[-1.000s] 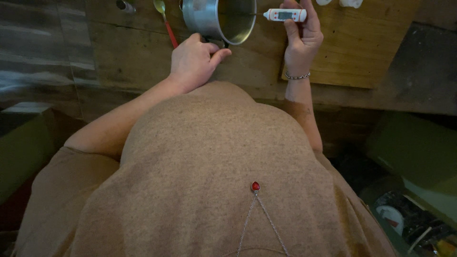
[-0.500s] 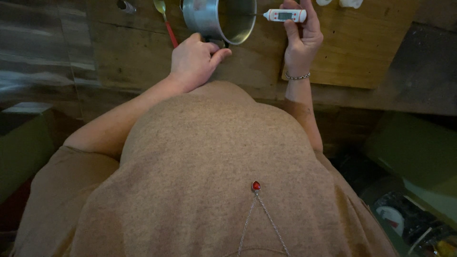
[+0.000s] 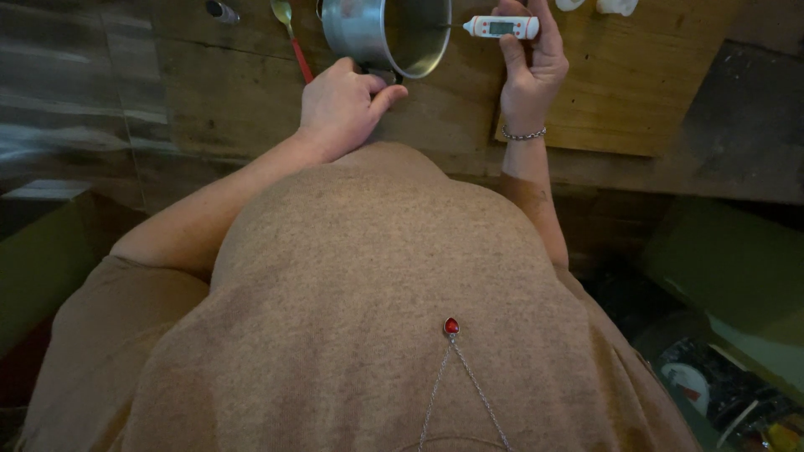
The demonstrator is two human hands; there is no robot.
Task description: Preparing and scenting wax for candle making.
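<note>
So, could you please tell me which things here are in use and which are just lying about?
In use:
- steel pot, gripped by the left hand
- white probe thermometer, held by the right hand

Lying about:
- red-handled spoon
- wooden board

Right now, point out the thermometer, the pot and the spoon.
thermometer [image 3: 502, 27], head view, white body by the display.
pot [image 3: 360, 29], head view, outer steel wall.
spoon [image 3: 298, 55], head view, red handle.

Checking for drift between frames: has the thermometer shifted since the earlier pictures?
No. The thermometer sits in the same spot against the wooden board, its probe over the pot rim, held by the right hand.
</note>
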